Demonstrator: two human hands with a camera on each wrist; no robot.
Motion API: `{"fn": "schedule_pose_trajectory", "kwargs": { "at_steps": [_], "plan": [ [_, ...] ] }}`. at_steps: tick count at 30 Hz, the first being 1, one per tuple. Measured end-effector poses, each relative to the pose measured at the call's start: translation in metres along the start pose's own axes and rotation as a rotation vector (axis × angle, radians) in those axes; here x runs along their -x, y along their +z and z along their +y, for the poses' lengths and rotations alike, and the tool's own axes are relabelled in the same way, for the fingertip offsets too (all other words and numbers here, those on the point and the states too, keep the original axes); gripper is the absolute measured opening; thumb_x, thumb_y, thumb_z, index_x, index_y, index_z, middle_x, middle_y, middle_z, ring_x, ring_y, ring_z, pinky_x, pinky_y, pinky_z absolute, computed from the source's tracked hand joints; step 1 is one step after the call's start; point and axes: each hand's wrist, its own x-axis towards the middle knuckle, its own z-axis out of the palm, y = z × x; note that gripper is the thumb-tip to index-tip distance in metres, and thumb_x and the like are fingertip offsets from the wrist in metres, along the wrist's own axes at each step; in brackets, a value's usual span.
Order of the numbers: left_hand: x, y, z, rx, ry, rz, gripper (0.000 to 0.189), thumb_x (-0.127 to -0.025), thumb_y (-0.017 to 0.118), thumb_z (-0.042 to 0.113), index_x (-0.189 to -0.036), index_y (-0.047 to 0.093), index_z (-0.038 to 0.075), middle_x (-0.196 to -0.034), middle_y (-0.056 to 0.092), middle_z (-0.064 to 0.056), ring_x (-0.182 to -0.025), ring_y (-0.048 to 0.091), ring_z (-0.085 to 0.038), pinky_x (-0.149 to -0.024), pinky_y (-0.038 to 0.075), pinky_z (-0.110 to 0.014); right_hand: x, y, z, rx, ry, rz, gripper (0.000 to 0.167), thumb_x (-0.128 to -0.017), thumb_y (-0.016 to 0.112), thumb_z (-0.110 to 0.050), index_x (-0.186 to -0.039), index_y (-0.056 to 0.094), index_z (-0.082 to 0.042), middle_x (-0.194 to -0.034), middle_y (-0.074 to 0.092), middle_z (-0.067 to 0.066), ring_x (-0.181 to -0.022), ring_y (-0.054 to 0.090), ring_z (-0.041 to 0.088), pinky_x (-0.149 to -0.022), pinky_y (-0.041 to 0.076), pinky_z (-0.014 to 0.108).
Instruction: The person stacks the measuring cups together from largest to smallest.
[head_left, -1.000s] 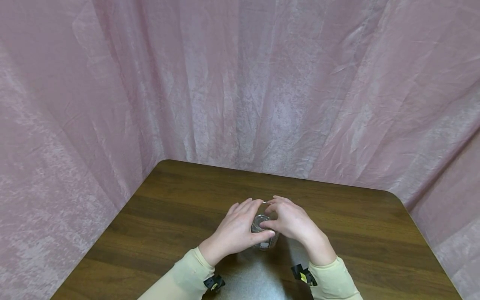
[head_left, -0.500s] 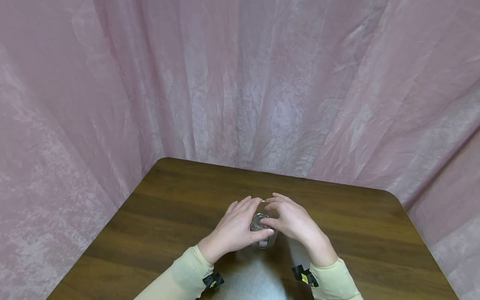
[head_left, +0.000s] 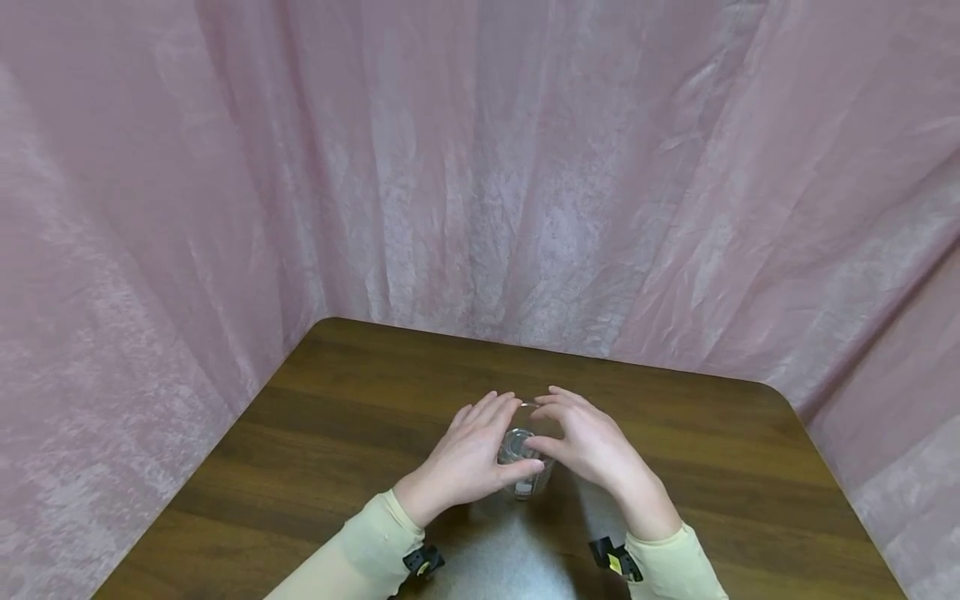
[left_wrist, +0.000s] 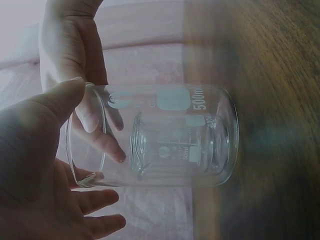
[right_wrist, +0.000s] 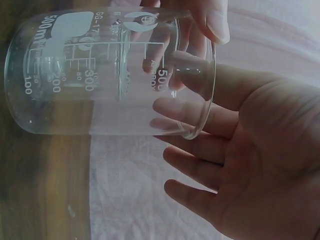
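A clear glass beaker point(left_wrist: 165, 177) marked 500 ml stands upright on the table. At least one smaller glass beaker point(left_wrist: 167, 142) with white graduations sits upright inside it; overlapping glass obscures how many. My left hand point(head_left: 465, 467) spans the large beaker's mouth, thumb against the near rim and forefinger at the far side, its other fingers extended. From the opposite side my right hand point(head_left: 588, 442) reaches over the rim. Its thumb and forefinger are inside the mouth, apart from each other and above the smaller beaker's rim. The remaining right fingers lie outside the glass, loosely bent.
The brown wood-grain table point(head_left: 360, 392) has rounded far corners. Pink crushed-velvet curtains point(head_left: 480, 167) hang behind and on both sides. A black strap piece point(head_left: 423, 560) sits at the left wrist and another point(head_left: 615, 558) at the right.
My right thumb and forefinger have lifted slightly up and right, off the smaller beaker's rim. The left hand and the large beaker stay almost where they were.
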Motion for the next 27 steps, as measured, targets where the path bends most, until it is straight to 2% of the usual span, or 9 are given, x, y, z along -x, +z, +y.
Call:
{"fn": "schedule_pose_trajectory", "kwargs": {
  "at_steps": [9,16,27],
  "plan": [
    [-0.004,0.0,-0.007,-0.016,-0.019,0.006,0.099,-0.099,0.068,0.073,-0.169,0.042,0.008,-0.177,0.035,-0.013,-0.167,0.023,-0.036,-0.126,0.028,-0.07,0.0,0.0,0.008,-0.003,-0.036,0.067,0.04,-0.098,0.086,-0.029,-0.129,0.079,-0.005,-0.149,0.068,0.012,-0.155,0.047,0.036,-0.116,0.047,0.062],
    [-0.009,-0.002,-0.015,-0.037,-0.003,-0.001,0.099,-0.1,0.067,0.073,-0.169,0.042,0.007,-0.177,0.035,-0.014,-0.165,0.026,-0.039,-0.125,0.03,-0.071,-0.001,0.002,0.012,-0.004,-0.046,0.118,0.041,-0.098,0.086,-0.03,-0.131,0.078,-0.007,-0.147,0.069,0.012,-0.154,0.049,0.037,-0.116,0.047,0.062],
    [-0.01,0.003,-0.024,-0.029,-0.008,0.02,0.1,-0.099,0.071,0.07,-0.17,0.04,0.007,-0.174,0.039,-0.015,-0.164,0.03,-0.039,-0.125,0.03,-0.071,0.0,0.009,0.019,0.014,-0.041,0.14,0.045,-0.101,0.083,-0.03,-0.138,0.074,-0.006,-0.146,0.07,0.013,-0.153,0.049,0.039,-0.118,0.044,0.064]
  ]
}}
